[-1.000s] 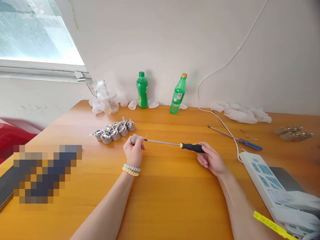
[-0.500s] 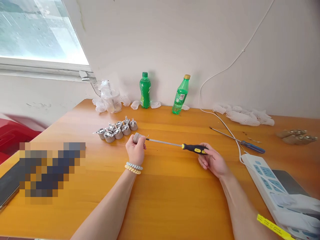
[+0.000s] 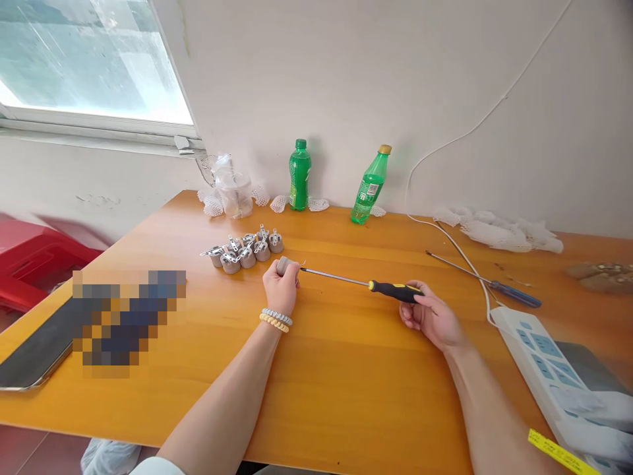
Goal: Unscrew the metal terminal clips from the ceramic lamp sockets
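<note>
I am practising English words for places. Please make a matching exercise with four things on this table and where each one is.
Things:
1. black-handled screwdriver
2. blue-handled screwdriver
3. power strip
4. small grey part

Places:
A. in the left hand
B. lying on the table past the white cable
C. in the right hand
D. at the table's right edge

Pairs: 1-C, 2-B, 3-D, 4-A

left hand (image 3: 281, 287): fist-ish, fingers curled in tight, back of the hand facing up, two bead bracelets on the wrist | right hand (image 3: 431, 317): thumb and fingertips pinched closed, palm turned inward | both forearms bare, stretched forward, angling toward each other a bit | hands well apart
</note>
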Tool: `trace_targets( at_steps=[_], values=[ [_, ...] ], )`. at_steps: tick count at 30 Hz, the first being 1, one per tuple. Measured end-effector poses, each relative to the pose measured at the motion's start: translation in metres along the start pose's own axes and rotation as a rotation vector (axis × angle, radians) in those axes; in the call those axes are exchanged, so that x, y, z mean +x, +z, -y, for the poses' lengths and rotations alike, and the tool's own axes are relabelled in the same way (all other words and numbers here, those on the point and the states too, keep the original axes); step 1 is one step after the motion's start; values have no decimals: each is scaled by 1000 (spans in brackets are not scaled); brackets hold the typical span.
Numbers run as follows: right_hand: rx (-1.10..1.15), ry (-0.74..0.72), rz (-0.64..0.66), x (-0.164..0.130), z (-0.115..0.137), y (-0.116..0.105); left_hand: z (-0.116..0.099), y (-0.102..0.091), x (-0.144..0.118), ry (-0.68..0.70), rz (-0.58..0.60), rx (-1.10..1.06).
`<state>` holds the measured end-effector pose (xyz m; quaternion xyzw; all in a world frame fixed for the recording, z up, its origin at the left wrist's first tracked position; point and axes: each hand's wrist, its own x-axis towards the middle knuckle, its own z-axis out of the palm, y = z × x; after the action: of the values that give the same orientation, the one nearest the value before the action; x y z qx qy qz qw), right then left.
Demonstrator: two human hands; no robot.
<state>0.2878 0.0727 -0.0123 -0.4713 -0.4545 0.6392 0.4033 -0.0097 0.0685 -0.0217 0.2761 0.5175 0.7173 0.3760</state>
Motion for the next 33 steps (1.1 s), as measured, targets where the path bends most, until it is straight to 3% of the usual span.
trace_targets(
  at_steps=[8, 15, 25, 30, 33],
  values=[
    [-315, 50, -184, 4, -8, 3, 5, -2, 3, -13, -31, -22],
    [-24, 2, 4, 0, -2, 2, 7, -2, 4, -43, -29, -6],
    [-329, 17, -210, 4, -7, 8, 6, -1, 3, -70, -38, -53],
    [-63, 0, -63, 4, -4, 6, 6, -2, 4, -99, -56, -33],
    [18, -33, -42, 4, -4, 6, 6, -2, 5, -127, -71, -25]
  ],
)
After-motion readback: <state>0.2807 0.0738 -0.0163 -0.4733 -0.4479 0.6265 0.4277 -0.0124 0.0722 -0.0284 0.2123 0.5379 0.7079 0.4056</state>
